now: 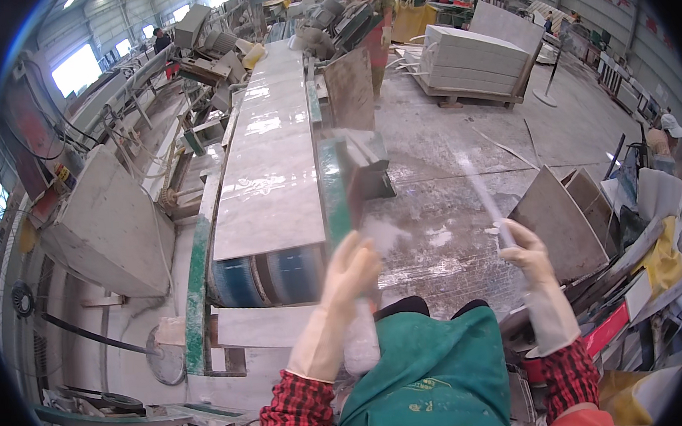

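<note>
I wear pale rubber gloves on both hands. My right hand is closed round the lower end of a long, thin white strip, which slants up and away, blurred by motion. My left hand is raised beside the near end of a conveyor, its fingers curled together. Just above those fingers is a dark reddish smear; whether the hand grips it, I cannot make out. On the conveyor lies a wet, glossy pale stone slab, reaching far back. Under its near edge shows the blue-banded conveyor belt.
Green frame rails flank the conveyor, with machine heads over its far part. At right are leaning boards and a scrap heap. Farther back, stacked white slabs sit on a pallet; another person stands beyond the conveyor.
</note>
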The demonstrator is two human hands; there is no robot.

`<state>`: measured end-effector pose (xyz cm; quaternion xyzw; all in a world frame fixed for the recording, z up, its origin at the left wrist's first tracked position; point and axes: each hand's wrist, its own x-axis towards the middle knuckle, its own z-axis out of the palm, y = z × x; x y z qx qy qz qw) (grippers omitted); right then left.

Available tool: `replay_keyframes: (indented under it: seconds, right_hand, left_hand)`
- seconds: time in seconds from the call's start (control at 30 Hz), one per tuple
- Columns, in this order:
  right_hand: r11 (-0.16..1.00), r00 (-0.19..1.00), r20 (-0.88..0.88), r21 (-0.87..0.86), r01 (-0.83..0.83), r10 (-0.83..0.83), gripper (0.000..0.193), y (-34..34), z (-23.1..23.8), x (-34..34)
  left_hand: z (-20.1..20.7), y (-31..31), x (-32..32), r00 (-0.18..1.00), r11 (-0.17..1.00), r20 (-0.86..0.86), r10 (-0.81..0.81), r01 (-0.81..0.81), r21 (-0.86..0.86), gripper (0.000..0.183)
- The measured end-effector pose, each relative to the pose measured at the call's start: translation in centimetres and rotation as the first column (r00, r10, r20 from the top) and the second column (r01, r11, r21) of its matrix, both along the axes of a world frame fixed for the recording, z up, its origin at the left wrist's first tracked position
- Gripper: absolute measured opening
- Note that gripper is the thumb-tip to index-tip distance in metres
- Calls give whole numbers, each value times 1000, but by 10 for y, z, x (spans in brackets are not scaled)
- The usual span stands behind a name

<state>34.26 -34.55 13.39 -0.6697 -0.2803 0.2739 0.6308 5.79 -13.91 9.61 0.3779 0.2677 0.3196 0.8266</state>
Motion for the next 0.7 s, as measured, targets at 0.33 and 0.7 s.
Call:
replay_keyframes:
  seconds: [0.33, 0.7]
  right_hand:
    - [684, -58, 917, -334, -649, 394, 44, 171, 14, -154]
    - [924, 243, 893, -351, -153, 379, 49, 67, -65, 1]
  left_hand:
    - [-22, 14, -51, 881, 885, 145, 450, -418, -207, 39]
    - [-85, 74, -121, 601, 557, -4, 799, -744, -368, 32]
